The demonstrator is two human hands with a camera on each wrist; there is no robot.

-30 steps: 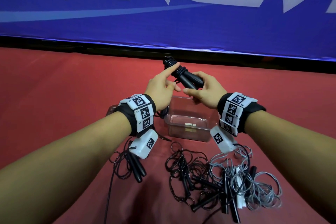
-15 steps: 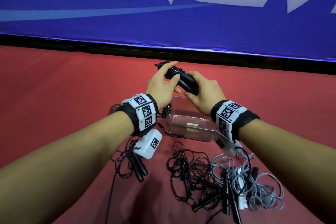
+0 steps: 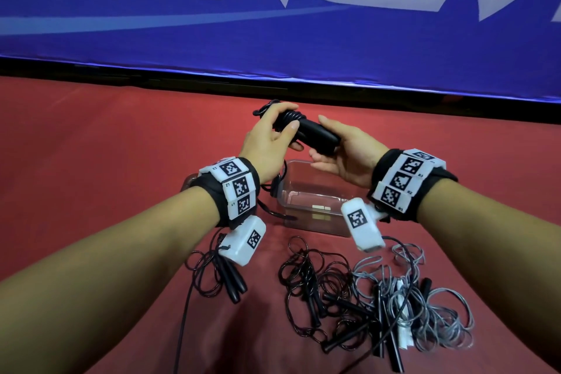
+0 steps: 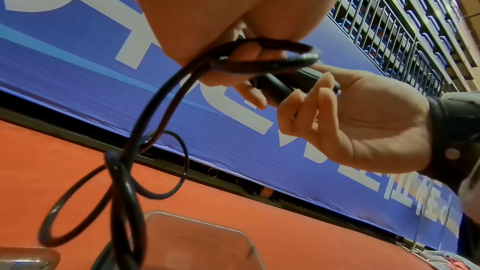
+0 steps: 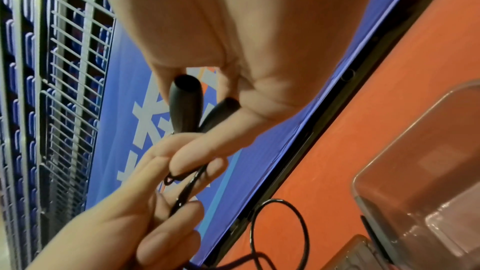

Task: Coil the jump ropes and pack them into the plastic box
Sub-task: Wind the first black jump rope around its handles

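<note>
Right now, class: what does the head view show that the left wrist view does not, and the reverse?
Head view only: loose black ropes and grey ropes lying on the red floor.
Left wrist view only: railings above the banner, and rope loops hanging below the left hand.
Both: the two hands, right hand, holding the black handles above the plastic box.

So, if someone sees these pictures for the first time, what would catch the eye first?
Probably the two hands: the left hand and right hand both hold a black jump rope with cord wound round its handles, raised above the clear plastic box. Next, the tangled heap of black and grey ropes on the red floor, nearer the person.
</note>
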